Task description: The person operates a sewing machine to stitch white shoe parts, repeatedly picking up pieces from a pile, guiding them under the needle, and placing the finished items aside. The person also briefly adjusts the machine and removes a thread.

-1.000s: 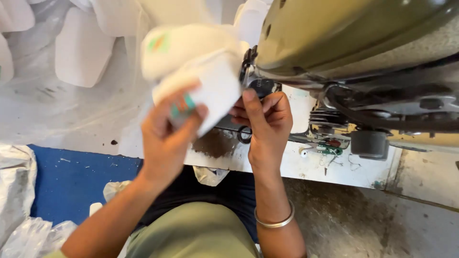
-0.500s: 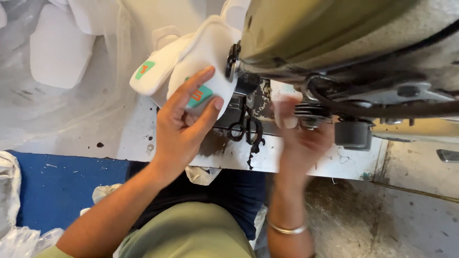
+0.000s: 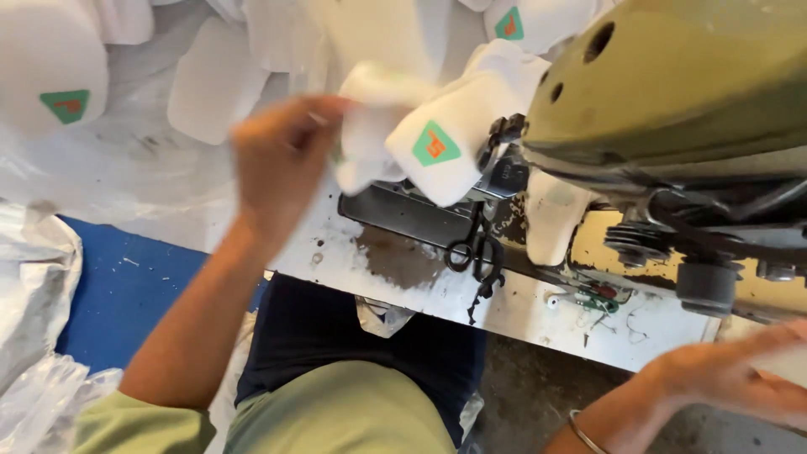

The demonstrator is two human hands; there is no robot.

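Observation:
My left hand (image 3: 286, 160), blurred by motion, grips a white padded fabric piece (image 3: 374, 126) just left of the sewing machine's needle area (image 3: 500, 168). Beside it, a second white piece with a green diamond label (image 3: 435, 145) rests against the machine's front. My right hand (image 3: 731, 378), with a metal bangle on the wrist, is low at the right edge, away from the machine. A pale shape lies under its fingertips, and I cannot tell whether it is held.
The olive-green sewing machine head (image 3: 672, 84) fills the upper right. Black scissors (image 3: 475, 252) lie on the stained white table (image 3: 403, 269). Several white labelled pieces (image 3: 50, 76) are piled at the back on plastic sheeting. A blue surface (image 3: 126, 286) and plastic bags (image 3: 34, 294) are at the left.
My left hand swung left and up with the white piece. My right hand left the needle area and dropped to the lower right. The view shifted closer.

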